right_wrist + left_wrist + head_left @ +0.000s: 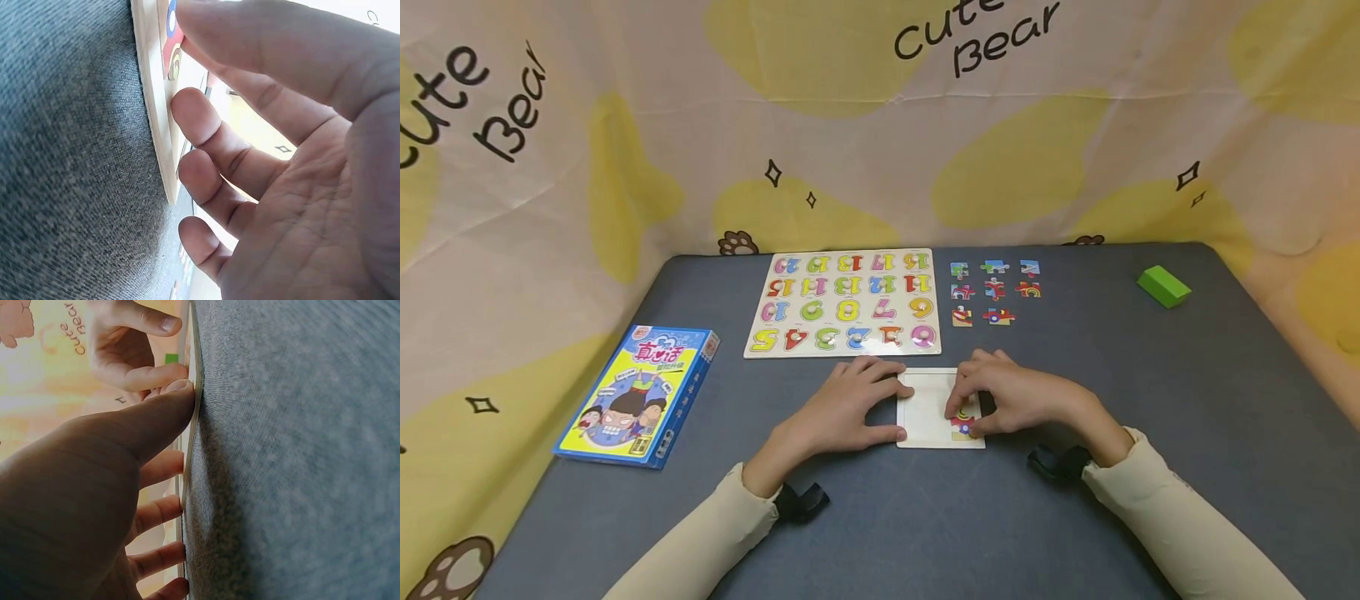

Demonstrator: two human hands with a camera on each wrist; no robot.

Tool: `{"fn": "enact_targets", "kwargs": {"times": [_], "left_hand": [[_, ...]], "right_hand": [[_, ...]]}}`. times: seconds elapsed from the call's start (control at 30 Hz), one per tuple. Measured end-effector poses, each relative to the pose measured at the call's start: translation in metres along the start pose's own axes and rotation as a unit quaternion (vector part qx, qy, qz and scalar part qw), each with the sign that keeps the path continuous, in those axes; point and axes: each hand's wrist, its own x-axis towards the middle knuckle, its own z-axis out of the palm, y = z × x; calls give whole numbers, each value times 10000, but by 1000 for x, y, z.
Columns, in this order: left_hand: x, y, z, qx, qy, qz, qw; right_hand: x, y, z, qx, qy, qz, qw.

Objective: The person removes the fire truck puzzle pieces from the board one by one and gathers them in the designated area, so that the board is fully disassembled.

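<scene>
A small white puzzle tray (pixel 925 412) lies flat on the table between both hands. In its lower right corner sits a printed jigsaw piece (pixel 962 425) with red, blue and yellow on it. My right hand (pixel 1011 396) pinches that piece between thumb and index finger; the right wrist view shows the thumb (pixel 250 31) over it and the other fingers loosely bent beside the tray. At the tray's left side, my left hand (pixel 853 404) rests with thumb and fingers spread, fingertips touching the rim. In the left wrist view the thumb (pixel 156 412) presses on that edge.
Several loose jigsaw pieces (pixel 995 289) lie in rows behind the tray, beside a number board (pixel 868 304). A blue and yellow card box (pixel 640 396) is at the left, a green block (pixel 1163 287) at the far right. A printed curtain (pixel 865 142) hangs behind the table.
</scene>
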Motion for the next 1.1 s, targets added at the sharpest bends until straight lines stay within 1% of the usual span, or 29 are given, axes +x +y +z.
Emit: {"fn": "enact_targets", "kwargs": {"times": [0.33,0.6,0.77,1.1], "left_hand": [[1,0,0,34,3,20,10000],[1,-2,2,74,-1,24,10000],[0,-2,2,40,-3,1,10000],[0,-1,2,49,27,0,10000]], "right_hand": [[-1,3,-2,122,-48,-82,9999],[-2,3,-3,230,-153,62,9996],[-3,2,-3,354,-179,40,9992],[-3,2,-1,293,-206,-19,9994]]}}
